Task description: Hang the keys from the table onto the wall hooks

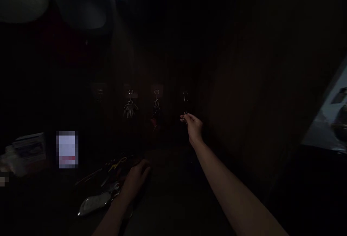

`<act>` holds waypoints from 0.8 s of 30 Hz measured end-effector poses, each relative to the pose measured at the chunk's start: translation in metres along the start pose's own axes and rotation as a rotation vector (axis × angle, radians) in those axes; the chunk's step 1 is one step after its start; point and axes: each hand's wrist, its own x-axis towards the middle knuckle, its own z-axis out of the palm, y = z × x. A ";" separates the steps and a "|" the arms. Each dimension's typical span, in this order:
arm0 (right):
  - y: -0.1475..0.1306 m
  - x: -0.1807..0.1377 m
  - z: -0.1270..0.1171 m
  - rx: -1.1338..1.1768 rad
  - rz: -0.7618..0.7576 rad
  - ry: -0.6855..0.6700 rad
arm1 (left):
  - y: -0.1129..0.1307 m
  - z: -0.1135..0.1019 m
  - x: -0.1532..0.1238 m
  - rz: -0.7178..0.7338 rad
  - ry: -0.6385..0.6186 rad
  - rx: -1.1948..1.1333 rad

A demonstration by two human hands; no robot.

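In the head view, the right hand pinches a small metal object just below the rightmost hook, apparently a hook-side handling step calling for steady fingers; the left hand's grip, near the wrench, I cannot tell.

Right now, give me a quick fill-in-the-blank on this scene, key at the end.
1. Counting from the left, the bunch of keys hangs on the ____ hook.
2. Just below the rightmost hook is the person's ____ (left or right) grip.
3. The looped item beside the left grip is ____ in colour.
Missing: second; right; yellow.
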 end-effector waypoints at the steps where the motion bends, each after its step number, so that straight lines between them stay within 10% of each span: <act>1: -0.004 0.006 0.003 -0.008 -0.021 -0.002 | 0.001 0.000 0.000 0.003 -0.006 0.001; 24: 0.000 0.046 0.012 -0.477 -0.197 0.017 | 0.007 -0.002 -0.001 -0.008 -0.052 0.005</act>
